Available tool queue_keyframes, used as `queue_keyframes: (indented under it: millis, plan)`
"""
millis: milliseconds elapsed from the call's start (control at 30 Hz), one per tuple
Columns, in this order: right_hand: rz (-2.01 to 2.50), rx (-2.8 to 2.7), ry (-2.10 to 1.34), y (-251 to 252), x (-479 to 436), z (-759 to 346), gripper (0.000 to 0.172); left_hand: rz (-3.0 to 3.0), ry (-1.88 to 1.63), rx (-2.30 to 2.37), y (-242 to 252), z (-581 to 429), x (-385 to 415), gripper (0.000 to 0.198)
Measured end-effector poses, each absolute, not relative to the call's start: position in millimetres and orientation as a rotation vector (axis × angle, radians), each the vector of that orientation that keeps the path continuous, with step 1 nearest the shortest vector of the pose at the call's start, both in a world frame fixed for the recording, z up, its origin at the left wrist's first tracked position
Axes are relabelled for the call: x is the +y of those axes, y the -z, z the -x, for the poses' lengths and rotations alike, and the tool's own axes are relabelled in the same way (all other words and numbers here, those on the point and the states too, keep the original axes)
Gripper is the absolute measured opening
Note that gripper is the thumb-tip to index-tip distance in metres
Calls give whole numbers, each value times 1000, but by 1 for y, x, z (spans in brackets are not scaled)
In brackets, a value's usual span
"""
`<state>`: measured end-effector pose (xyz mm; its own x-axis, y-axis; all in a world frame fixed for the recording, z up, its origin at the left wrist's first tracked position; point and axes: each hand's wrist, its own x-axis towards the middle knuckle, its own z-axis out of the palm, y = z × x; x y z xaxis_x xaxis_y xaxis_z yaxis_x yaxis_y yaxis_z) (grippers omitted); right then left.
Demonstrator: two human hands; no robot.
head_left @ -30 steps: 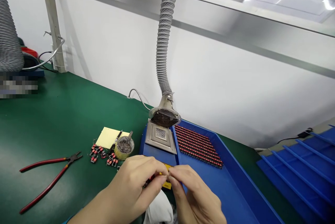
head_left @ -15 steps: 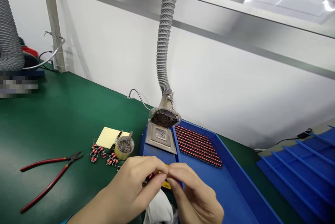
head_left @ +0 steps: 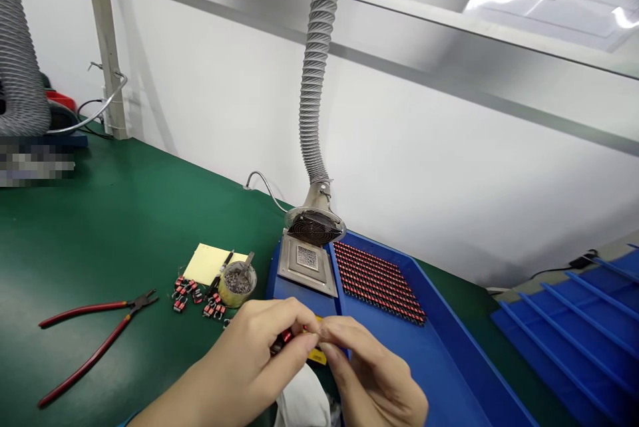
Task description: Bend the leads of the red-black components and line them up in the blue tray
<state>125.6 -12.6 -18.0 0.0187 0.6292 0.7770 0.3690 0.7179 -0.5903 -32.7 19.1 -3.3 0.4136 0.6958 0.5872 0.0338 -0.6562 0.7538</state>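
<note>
My left hand [head_left: 259, 354] is closed around a small red-and-black component [head_left: 283, 339], mostly covered by the fingers. Opposite it, my right hand [head_left: 374, 370] is pinched, its thumb and index fingertips meeting those of the left. Whatever lies between these fingertips is too small and hidden to make out. Just beyond both hands stands a blue unit with a metal top plate [head_left: 287, 269] and a silvery square in its middle. Loose red-and-black components [head_left: 214, 309] lie on the green bench left of it, by a yellowish cup [head_left: 230, 294] of grey material with a flat stick in it.
Red-handled pliers [head_left: 107, 342] lie spread at the left. A blue tray [head_left: 464, 340] holds rows of red-and-black components [head_left: 377, 281]. Above the metal plate hangs a fume hose [head_left: 316, 81]. Yellow paper [head_left: 206, 262] and a pen are behind the cup; white cloth [head_left: 302, 394] is below my hands.
Both hands keep nearly the same pose, fingertips together. A little more red shows between the left fingers. The whole view has shifted very slightly.
</note>
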Motion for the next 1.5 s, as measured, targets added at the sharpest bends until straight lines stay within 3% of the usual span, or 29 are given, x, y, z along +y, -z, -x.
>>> queue_keyframes:
  millis: [67, 133, 167, 267, 333, 400, 467, 567, 833, 933, 1100, 1167, 1233, 1400, 1500]
  plan:
    - [858, -1644, -86, 20, -14, -124, 34, -2022, -1265, 613, 4, 31, 19, 16]
    - [987, -1588, -66, 21, -17, -120, 18, -2193, -1367, 630, 7, 29, 19, 18]
    - [1066, -1545, -164, 21, -18, -119, 14, -2319, -1429, 641, 8, 27, 20, 22]
    - [1094, -1400, -789, 19, -17, -119, 37, -2614, -1574, 698, 11, 24, 21, 31]
    - [941, -1324, -1004, 18, -15, -121, 43, -2588, -1597, 698, 11, 24, 21, 31]
    - [868, -1343, -847, 17, -14, -123, 32, -2420, -1570, 666, 10, 25, 21, 24]
    - [859, -1411, -567, 16, -12, -123, 9, -2216, -1491, 635, 8, 26, 20, 19]
    - [823, -1486, -339, 16, -11, -122, 30, -1993, -1357, 647, 5, 27, 19, 15]
    - [799, -1670, -46, 17, -10, -125, 36, -2021, -1297, 635, 5, 27, 18, 17]
    - [968, -1631, -185, 15, -14, -123, 17, -2382, -1501, 656, 8, 24, 20, 22]
    - [851, -1321, -934, 16, -14, -121, 40, -2469, -1582, 674, 8, 24, 20, 24]
    - [748, -1328, -880, 16, -12, -122, 30, -2245, -1486, 639, 6, 26, 18, 19]
    - [784, -1390, -715, 16, -11, -124, 7, -2063, -1362, 630, 4, 29, 16, 16]
    - [780, -1569, -303, 18, -9, -124, 29, -2097, -1341, 660, 5, 29, 17, 17]
    - [880, -1548, -270, 21, -10, -119, 19, -2450, -1533, 703, 8, 25, 19, 23]
